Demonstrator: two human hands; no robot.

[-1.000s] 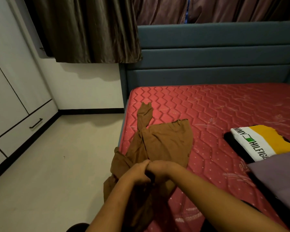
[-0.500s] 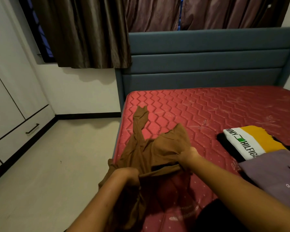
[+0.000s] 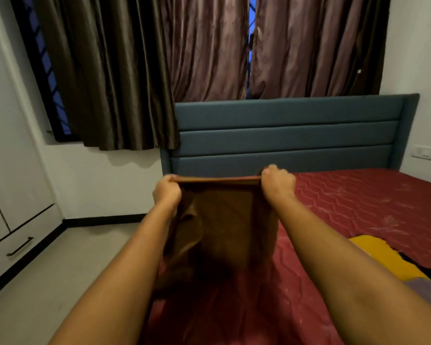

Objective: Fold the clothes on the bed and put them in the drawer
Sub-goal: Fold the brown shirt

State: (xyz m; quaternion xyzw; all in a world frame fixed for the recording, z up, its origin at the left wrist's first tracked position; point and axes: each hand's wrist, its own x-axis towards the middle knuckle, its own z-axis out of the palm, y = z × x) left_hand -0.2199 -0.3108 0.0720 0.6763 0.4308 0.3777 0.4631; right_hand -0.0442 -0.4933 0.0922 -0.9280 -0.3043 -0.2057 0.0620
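Note:
A brown garment (image 3: 224,227) hangs in the air above the near left part of the red mattress (image 3: 358,202). My left hand (image 3: 166,192) grips its top edge at the left corner, and my right hand (image 3: 278,183) grips the right corner. The top edge is stretched taut and level between them. The cloth's lower part drops into shadow toward the mattress. A white drawer with a dark handle (image 3: 19,246) is closed at the bottom of the wardrobe on the left.
A yellow folded garment (image 3: 381,257) and a grey one (image 3: 428,287) lie at the right edge of the mattress. A blue headboard (image 3: 284,135) stands behind, with brown curtains (image 3: 184,58) above. Pale floor (image 3: 47,282) runs between bed and wardrobe.
My hands moved apart along the brown garment's edge and lifted it off the mattress to chest height. My view tilted upward, so the folded clothes slid to the lower right.

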